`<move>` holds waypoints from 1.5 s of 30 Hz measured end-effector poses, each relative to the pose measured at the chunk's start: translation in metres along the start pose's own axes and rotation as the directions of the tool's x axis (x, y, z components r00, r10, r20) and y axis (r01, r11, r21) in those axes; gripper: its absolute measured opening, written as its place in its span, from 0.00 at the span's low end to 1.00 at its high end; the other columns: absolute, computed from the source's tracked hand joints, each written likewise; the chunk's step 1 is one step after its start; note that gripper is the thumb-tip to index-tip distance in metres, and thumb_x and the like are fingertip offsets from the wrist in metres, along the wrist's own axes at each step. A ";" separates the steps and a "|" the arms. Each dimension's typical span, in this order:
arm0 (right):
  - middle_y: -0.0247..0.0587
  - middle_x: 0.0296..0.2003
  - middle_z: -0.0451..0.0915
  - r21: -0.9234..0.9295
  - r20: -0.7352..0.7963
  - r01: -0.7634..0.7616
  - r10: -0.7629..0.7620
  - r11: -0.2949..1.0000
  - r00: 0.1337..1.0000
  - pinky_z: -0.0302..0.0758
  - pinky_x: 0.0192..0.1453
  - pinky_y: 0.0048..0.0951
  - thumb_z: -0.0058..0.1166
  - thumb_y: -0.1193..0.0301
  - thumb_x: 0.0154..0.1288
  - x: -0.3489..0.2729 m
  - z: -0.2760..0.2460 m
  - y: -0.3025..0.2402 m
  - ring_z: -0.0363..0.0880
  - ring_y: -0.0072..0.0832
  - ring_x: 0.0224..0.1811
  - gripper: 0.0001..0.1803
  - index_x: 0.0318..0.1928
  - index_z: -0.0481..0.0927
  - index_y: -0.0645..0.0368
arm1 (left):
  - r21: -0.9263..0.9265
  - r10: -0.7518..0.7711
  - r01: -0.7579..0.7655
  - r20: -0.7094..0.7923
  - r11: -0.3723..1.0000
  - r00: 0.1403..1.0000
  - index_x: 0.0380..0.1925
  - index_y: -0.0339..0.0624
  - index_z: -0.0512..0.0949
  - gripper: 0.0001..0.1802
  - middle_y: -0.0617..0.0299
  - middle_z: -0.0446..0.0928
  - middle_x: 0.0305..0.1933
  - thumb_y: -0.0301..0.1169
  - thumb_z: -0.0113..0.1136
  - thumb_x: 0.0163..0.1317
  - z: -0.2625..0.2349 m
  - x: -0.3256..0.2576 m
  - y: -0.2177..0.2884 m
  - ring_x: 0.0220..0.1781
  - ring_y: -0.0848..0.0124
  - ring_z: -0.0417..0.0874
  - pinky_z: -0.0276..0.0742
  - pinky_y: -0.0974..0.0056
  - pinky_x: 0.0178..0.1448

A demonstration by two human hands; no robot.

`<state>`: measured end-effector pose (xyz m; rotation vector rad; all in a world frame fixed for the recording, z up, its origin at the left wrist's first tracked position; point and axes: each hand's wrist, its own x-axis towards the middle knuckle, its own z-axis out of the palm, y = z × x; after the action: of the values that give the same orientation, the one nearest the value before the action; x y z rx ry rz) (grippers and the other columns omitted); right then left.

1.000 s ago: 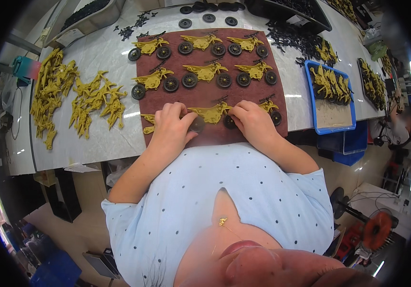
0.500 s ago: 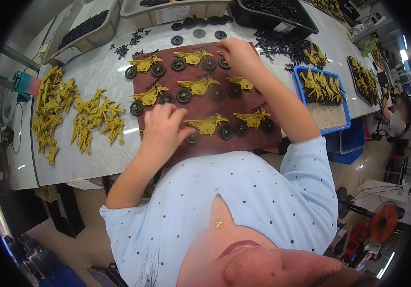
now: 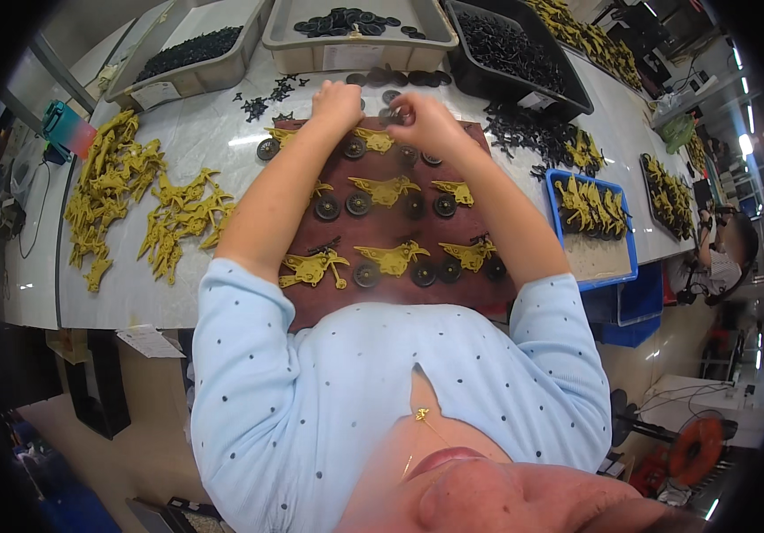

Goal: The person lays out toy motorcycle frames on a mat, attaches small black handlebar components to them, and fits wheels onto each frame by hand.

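Observation:
My left hand [image 3: 338, 106] is at the far edge of a dark red mat [image 3: 311, 306], its fingers curled closed beside a black wheel [image 3: 362, 104]; its grip is hidden. Close on its right, my right hand [image 3: 428, 123] has bent fingers by another black wheel [image 3: 391, 96]. Whether that hand holds a wheel I cannot make out. Yellow toy motorbike bodies [image 3: 384, 190] lie in rows on the mat, most with black spoked wheels [image 3: 327, 207] beside them. At the near left lies a yellow body [image 3: 314, 266] with a small black part along its top. My forearms cover part of the rows.
Heaped yellow parts [image 3: 115, 173] lie on the left of the table. Behind the mat stand grey bins [image 3: 364, 55] and a black bin [image 3: 569, 107] of black parts. Loose black pieces [image 3: 533, 133] and a blue tray [image 3: 631, 240] with yellow bodies are on the right.
My left hand has gone from the mat's near left up to its far edge. My right hand has shifted left toward the loose wheels. The view has tilted, showing more of the bins.

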<state>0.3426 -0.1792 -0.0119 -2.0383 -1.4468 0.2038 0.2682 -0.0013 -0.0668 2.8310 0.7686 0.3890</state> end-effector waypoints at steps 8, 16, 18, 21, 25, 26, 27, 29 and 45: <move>0.47 0.44 0.71 0.260 0.376 0.193 -0.283 0.946 0.882 0.72 0.51 0.35 0.62 0.74 0.50 -0.126 0.018 -0.099 0.72 0.42 0.47 0.23 0.49 0.73 0.61 | -0.118 0.082 -0.100 -0.150 0.988 0.985 0.44 0.42 0.78 0.21 0.54 0.77 0.45 0.33 0.65 0.48 -0.030 -0.021 0.000 0.50 0.55 0.75 0.72 0.55 0.55; 0.49 0.43 0.72 0.240 0.436 0.332 -0.407 0.912 0.802 0.70 0.51 0.38 0.60 0.76 0.52 -0.140 0.050 -0.097 0.71 0.44 0.49 0.21 0.47 0.73 0.66 | -0.521 0.049 -0.151 -0.204 0.840 0.978 0.44 0.41 0.76 0.25 0.58 0.77 0.43 0.27 0.70 0.43 -0.117 -0.212 -0.005 0.48 0.63 0.76 0.71 0.61 0.52; 0.49 0.42 0.73 0.226 0.436 0.341 -0.408 0.913 0.803 0.71 0.51 0.39 0.60 0.75 0.49 -0.143 0.054 -0.100 0.71 0.45 0.48 0.21 0.47 0.74 0.63 | -0.514 -0.012 -0.093 -0.198 0.853 0.980 0.44 0.41 0.76 0.25 0.58 0.76 0.43 0.26 0.70 0.42 -0.122 -0.254 -0.009 0.48 0.63 0.76 0.70 0.61 0.53; 0.48 0.40 0.73 0.116 0.455 0.386 -0.395 0.915 0.798 0.70 0.49 0.39 0.59 0.76 0.49 -0.146 0.056 -0.103 0.72 0.45 0.46 0.20 0.46 0.75 0.63 | -0.445 -0.075 -0.041 -0.239 0.894 0.968 0.42 0.38 0.77 0.24 0.57 0.76 0.42 0.28 0.72 0.40 -0.110 -0.299 -0.015 0.47 0.59 0.74 0.70 0.60 0.52; 0.46 0.39 0.73 0.087 0.427 0.391 -0.389 0.916 0.816 0.70 0.49 0.38 0.59 0.77 0.49 -0.148 0.060 -0.107 0.71 0.44 0.44 0.20 0.46 0.75 0.62 | -0.498 -0.183 0.074 -0.174 0.864 0.968 0.41 0.38 0.78 0.24 0.58 0.74 0.42 0.26 0.72 0.39 -0.102 -0.326 -0.013 0.46 0.59 0.73 0.70 0.61 0.52; 0.46 0.39 0.73 0.072 0.435 0.393 -0.384 0.917 0.815 0.70 0.49 0.38 0.59 0.77 0.49 -0.146 0.059 -0.108 0.71 0.43 0.44 0.19 0.45 0.75 0.62 | -0.482 -0.178 0.063 -0.198 0.874 0.964 0.41 0.38 0.78 0.25 0.58 0.74 0.42 0.27 0.72 0.39 -0.100 -0.328 -0.011 0.46 0.60 0.73 0.70 0.60 0.51; 0.45 0.39 0.73 0.057 0.442 0.394 -0.377 0.917 0.814 0.70 0.49 0.37 0.59 0.77 0.49 -0.145 0.058 -0.109 0.71 0.42 0.44 0.19 0.45 0.76 0.62 | -0.465 -0.173 0.052 -0.221 0.884 0.960 0.41 0.38 0.78 0.25 0.59 0.74 0.41 0.27 0.72 0.38 -0.097 -0.329 -0.010 0.45 0.60 0.73 0.70 0.60 0.50; 0.44 0.38 0.73 0.039 0.453 0.401 -0.374 0.915 0.809 0.70 0.49 0.37 0.59 0.76 0.49 -0.146 0.058 -0.112 0.71 0.41 0.44 0.19 0.45 0.76 0.62 | -0.435 -0.155 0.037 -0.239 0.899 0.959 0.41 0.38 0.78 0.25 0.59 0.74 0.41 0.27 0.72 0.38 -0.089 -0.328 -0.010 0.45 0.60 0.73 0.70 0.60 0.50; 0.45 0.39 0.72 0.002 0.434 0.372 -0.336 0.928 0.836 0.70 0.49 0.36 0.60 0.77 0.47 -0.152 0.061 -0.114 0.71 0.42 0.44 0.20 0.45 0.77 0.63 | -0.405 -0.159 0.046 -0.250 0.913 0.955 0.41 0.38 0.79 0.23 0.59 0.74 0.41 0.29 0.71 0.40 -0.066 -0.326 -0.019 0.44 0.60 0.73 0.70 0.59 0.49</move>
<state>0.1643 -0.2678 -0.0298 -1.8102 -2.1096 0.4654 -0.0312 -0.1468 -0.0749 2.3730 0.7816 0.8365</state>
